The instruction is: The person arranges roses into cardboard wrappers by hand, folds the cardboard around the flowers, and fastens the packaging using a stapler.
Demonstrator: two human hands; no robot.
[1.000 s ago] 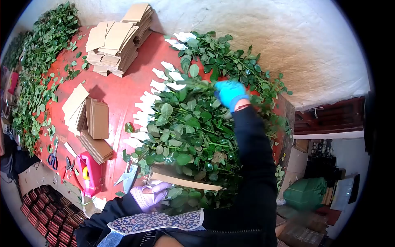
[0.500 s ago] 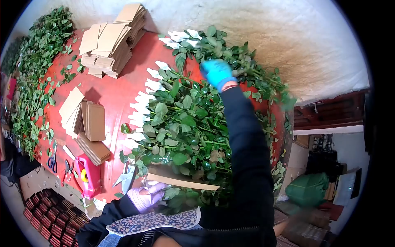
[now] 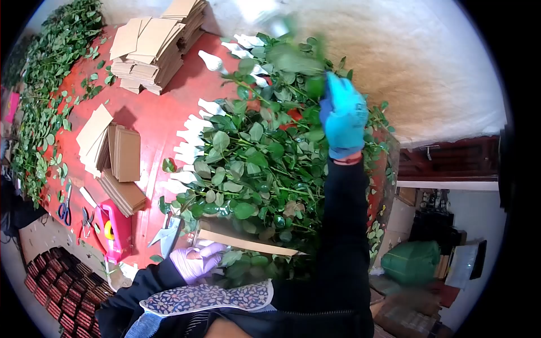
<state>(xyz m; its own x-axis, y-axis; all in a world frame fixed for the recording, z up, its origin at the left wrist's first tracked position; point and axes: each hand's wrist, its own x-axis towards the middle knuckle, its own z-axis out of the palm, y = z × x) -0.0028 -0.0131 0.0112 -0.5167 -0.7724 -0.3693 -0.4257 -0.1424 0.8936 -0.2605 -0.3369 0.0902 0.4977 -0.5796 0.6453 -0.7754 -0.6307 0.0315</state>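
A pale, stained wall [image 3: 406, 73] stands behind a red counter [image 3: 163, 118], with a green sack [image 3: 411, 262] lower down on the right. On the counter's far left lies a long heap of greenery [image 3: 62, 62]; right of it rises a tall stack of cardboard [image 3: 149, 56], and nearer sit smaller bundles of card [image 3: 125, 152]. A pile of leafy stems [image 3: 265, 158] covers the middle, its white-wrapped heads [image 3: 191, 138] pointing left.

The right hand [image 3: 344, 118], in a blue glove, is raised over the far side of the pile, fingers closed round a leafy bunch [image 3: 298, 59] blurred by motion. The left hand [image 3: 195, 263], in a lilac glove, has its fingers bent at the near edge, beside the left end of a cardboard strip [image 3: 248, 243]; whether it grips anything I cannot tell. To its left are a pink tape dispenser [image 3: 117, 234], pliers [image 3: 90, 228] and scissors [image 3: 65, 211].
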